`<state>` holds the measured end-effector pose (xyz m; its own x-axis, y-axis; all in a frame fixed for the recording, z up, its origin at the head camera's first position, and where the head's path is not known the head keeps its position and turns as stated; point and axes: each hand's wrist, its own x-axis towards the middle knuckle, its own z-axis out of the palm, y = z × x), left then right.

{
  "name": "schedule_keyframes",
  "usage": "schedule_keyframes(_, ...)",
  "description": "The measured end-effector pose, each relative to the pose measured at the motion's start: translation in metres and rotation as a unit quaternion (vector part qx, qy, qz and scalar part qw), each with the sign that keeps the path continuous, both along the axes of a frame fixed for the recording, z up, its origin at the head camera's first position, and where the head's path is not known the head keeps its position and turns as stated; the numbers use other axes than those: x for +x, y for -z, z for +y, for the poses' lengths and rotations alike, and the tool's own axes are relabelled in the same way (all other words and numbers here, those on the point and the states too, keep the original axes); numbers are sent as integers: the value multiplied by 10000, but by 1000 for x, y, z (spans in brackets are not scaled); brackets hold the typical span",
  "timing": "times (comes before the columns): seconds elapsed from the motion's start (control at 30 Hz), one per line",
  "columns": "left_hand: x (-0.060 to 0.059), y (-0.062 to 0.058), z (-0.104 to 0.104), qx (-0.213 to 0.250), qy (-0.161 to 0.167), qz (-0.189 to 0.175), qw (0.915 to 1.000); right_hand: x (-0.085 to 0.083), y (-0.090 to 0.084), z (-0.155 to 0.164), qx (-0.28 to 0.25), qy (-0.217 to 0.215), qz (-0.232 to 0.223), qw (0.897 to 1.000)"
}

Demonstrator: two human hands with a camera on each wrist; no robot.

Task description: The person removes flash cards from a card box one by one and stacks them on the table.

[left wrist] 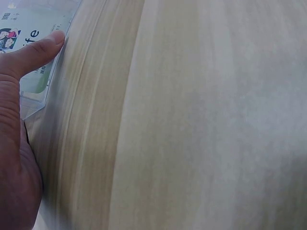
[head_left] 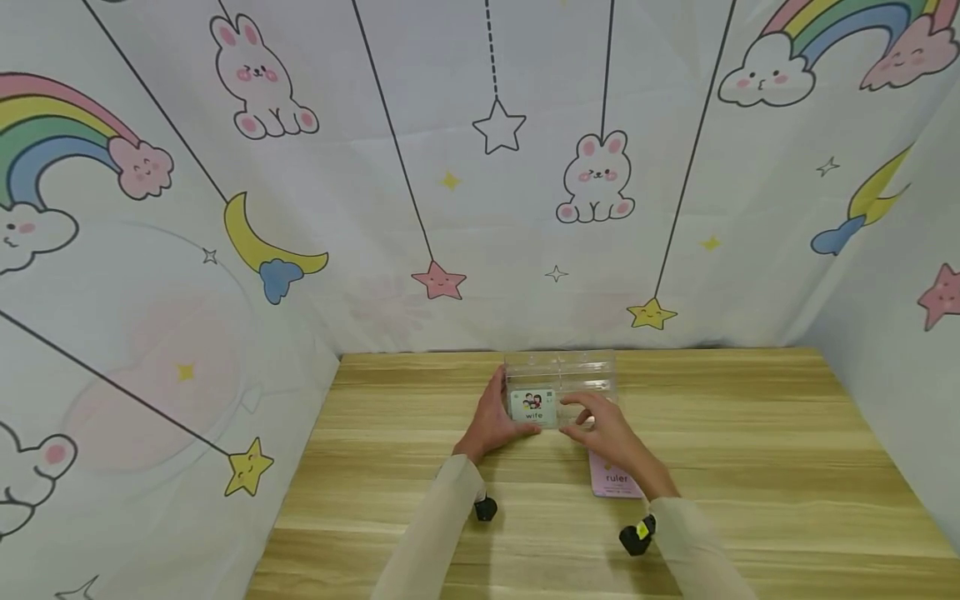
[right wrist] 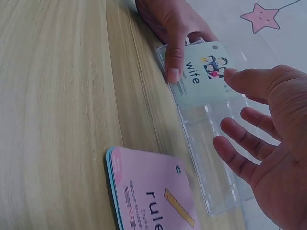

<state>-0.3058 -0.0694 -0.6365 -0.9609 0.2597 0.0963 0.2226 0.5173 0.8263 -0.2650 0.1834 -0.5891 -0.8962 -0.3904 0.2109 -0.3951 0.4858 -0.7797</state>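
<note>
Centrally in the frame, left hand (head_left: 491, 421) grips the clear box (head_left: 561, 385), thumb on its front by the "wife" card (head_left: 533, 407). Right hand (head_left: 611, 433) hovers open, fingers spread, holding nothing. Pink card stack (right wrist: 148, 194) lies just beside.

1. The pale green card (head_left: 534, 407) standing in the clear box (head_left: 592, 377) near the desk's far edge reads "wife" under a small family drawing; finer print beside it is too small to read.
2. The pink card (head_left: 615, 479) lying flat on the desk (head_left: 750, 467), nearer the front edge, reads "ruler"; a small ruler picture sits beside the word.
</note>
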Motion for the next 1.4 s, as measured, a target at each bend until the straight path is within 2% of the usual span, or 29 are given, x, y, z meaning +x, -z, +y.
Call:
schedule_keyframes(0.5,-1,1,0,-35,28,22,10000,-11,0,-21,-115,-123,-213,9996)
schedule_keyframes(0.7,-1,1,0,-204,-4,126,9997,-15,3,-25,-175,-142,-103,9997)
schedule_keyframes(0.9,-2,3,0,-156,7,236,9996,-16,3,-26,-85,-123,-10,9999)
schedule_keyframes(1.17,-3,3,1,-236,5,212,9995,-15,-2,-26,-55,-94,173,9998)
schedule_keyframes(1.4,-2,4,1,-127,42,198,9997,-16,-9,-25,-188,-86,443,9988)
